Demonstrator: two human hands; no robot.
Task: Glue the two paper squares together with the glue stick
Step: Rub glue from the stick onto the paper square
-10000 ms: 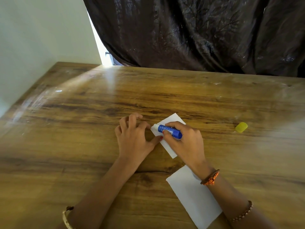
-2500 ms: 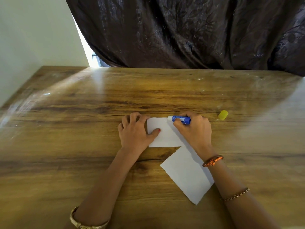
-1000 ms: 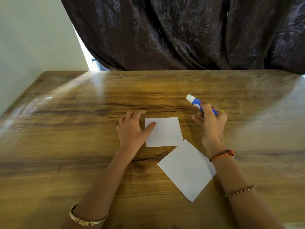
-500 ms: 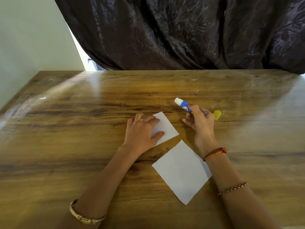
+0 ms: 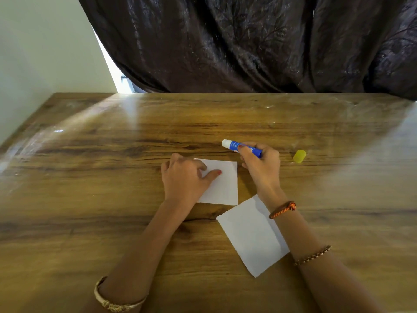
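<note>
Two white paper squares lie on the wooden table [image 5: 90, 199]. My left hand [image 5: 184, 179] presses flat on the left part of the far square [image 5: 223, 186], thumb stretched across it. The near square [image 5: 250, 236] lies tilted, partly under my right forearm. My right hand [image 5: 261, 166] grips the blue glue stick [image 5: 241, 147], uncapped, its white tip pointing up-left just above the far square's top right corner, clear of the paper. The yellow cap [image 5: 299, 156] lies on the table to the right of that hand.
A dark curtain [image 5: 248, 41] hangs behind the table's far edge. A pale wall [image 5: 33, 53] stands at the left. The table's left edge runs diagonally at the left of the view.
My left hand has turned the far square from a diagonal back to square with the table edge. My right hand still holds the glue stick lifted off the paper, near the top right corner.
</note>
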